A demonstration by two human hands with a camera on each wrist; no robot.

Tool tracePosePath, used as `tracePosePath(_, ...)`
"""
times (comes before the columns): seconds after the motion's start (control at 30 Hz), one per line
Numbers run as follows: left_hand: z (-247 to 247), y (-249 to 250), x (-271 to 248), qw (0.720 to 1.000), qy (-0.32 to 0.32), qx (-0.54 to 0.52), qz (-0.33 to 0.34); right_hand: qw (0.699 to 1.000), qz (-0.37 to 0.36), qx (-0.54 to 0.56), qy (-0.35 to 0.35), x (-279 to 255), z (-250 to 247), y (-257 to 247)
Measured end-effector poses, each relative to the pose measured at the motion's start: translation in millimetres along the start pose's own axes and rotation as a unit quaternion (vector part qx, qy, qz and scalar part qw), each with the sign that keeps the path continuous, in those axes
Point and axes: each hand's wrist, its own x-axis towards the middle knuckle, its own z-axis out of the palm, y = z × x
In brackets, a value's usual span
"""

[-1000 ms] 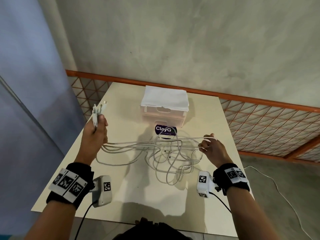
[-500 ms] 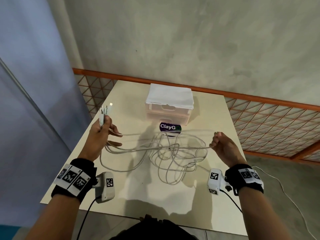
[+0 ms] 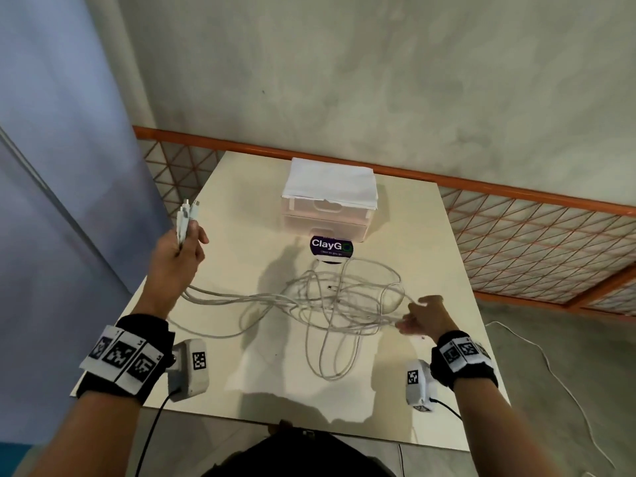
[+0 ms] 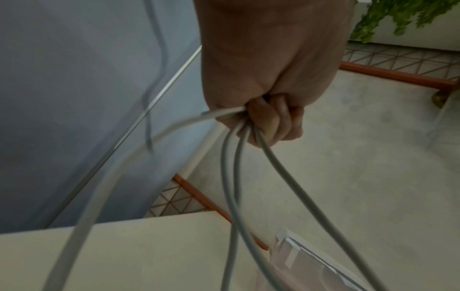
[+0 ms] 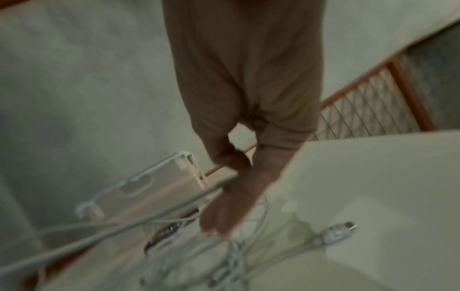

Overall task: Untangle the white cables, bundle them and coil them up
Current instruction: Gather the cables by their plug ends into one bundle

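Our left hand (image 3: 177, 259) fingers grip cable ends (image 3: 187, 215) raised; right hand (image 3: 425, 318) fingers spread, touching cables (image 3: 330, 304) on worktop (image 3: 241, 187)

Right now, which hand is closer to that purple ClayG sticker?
Probably the left hand, raised to the sticker's left, gripping cable ends. The right hand is lower, nearer the person, among the white cables.

i see white cables (image 3: 330, 304) on my cream table (image 3: 241, 201), a white box (image 3: 328, 208), a purple label (image 3: 331, 247) lettered white, black wristbands (image 3: 124, 356) with black-and-white square codes, orange railing (image 3: 516, 191), grey wall (image 3: 344, 80).
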Motion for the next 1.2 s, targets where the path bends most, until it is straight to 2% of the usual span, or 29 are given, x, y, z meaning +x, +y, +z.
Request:
tracePosePath(0.03, -2, 1, 0, 1.0, 0.0, 0.014, 0.003, 0.996, 0.018, -0.088, -0.022, -2, 1, 7)
tracePosePath(0.1, -7, 3, 1, 0.997, 0.008, 0.072, 0.012, 0.955, 0.057, -0.277, -0.093, -7, 4, 16)
tracePosePath(0.13, -9, 4, 1, 0.994, 0.012, 0.108, 0.017, 0.933, 0.076, -0.333, -0.109, -7, 6, 19)
tracePosePath(0.2, -16, 7, 2, 0.988, -0.003, 0.156, 0.015, 0.914, 0.099, -0.375, -0.119, -3, 12, 26)
tracePosePath(0.27, -20, 9, -2, 0.98, -0.049, 0.192, -0.014, 0.881, 0.086, -0.451, -0.116, 5, 18, 32)
tracePosePath(0.33, -24, 7, -7, 0.971, -0.094, 0.214, -0.056, 0.829, 0.03, -0.549, -0.103, 11, 26, 27)
tracePosePath(0.37, -26, 3, -10, 0.969, -0.112, 0.208, -0.077, 0.816, 0.004, -0.57, -0.093, 14, 33, 21)
tracePosePath(0.43, -31, -4, -15, 0.964, -0.145, 0.193, -0.114, 0.821, -0.05, -0.558, -0.108, 18, 48, 1)
tracePosePath(0.5, -36, -7, -20, 0.957, -0.165, 0.192, -0.139, 0.853, -0.148, -0.487, -0.115, 24, 73, -18)
tracePosePath(0.57, -38, -4, -25, 0.96, -0.161, 0.173, -0.148, 0.847, -0.25, -0.452, -0.126, 29, 102, -26)
tracePosePath(0.6, -37, -2, -28, 0.963, -0.155, 0.16, -0.151, 0.832, -0.278, -0.46, -0.136, 33, 118, -24)
tracePosePath(0.67, -34, 2, -32, 0.969, -0.138, 0.133, -0.155, 0.805, -0.27, -0.505, -0.153, 36, 145, -16)
tracePosePath(0.73, -31, 5, -36, 0.974, -0.131, 0.098, -0.154, 0.78, -0.241, -0.561, -0.137, 35, 162, -11)
tracePosePath(0.8, -27, 9, -37, 0.979, -0.127, 0.061, -0.151, 0.772, -0.237, -0.571, -0.149, 37, 171, -10)
tracePosePath(0.83, -23, 10, -37, 0.98, -0.126, 0.036, -0.148, 0.792, -0.247, -0.531, -0.17, 37, 173, -13)
tracePosePath(0.9, -12, 12, -35, 0.983, -0.122, -0.01, -0.14, 0.863, -0.269, -0.363, -0.227, 30, 172, -32)
tracePosePath(0.93, -5, 12, -33, 0.983, -0.116, -0.02, -0.137, 0.888, -0.273, -0.282, -0.239, 25, 170, -44)
tracePosePath(0.97, 4, 12, -30, 0.984, -0.11, -0.027, -0.134, 0.897, -0.284, -0.224, -0.253, 18, 167, -58)
tracePosePath(1.03, 22, 13, -24, 0.985, -0.091, -0.049, -0.141, 0.888, -0.305, -0.171, -0.297, -8, 160, -89)
tracePosePath(1.1, 39, 14, -19, 0.98, -0.073, -0.084, -0.164, 0.866, -0.343, -0.146, -0.334, -33, 155, -111)
tracePosePath(1.2, 64, 17, -11, 0.974, -0.066, -0.116, -0.181, 0.837, -0.395, -0.139, -0.352, -60, 147, -123)
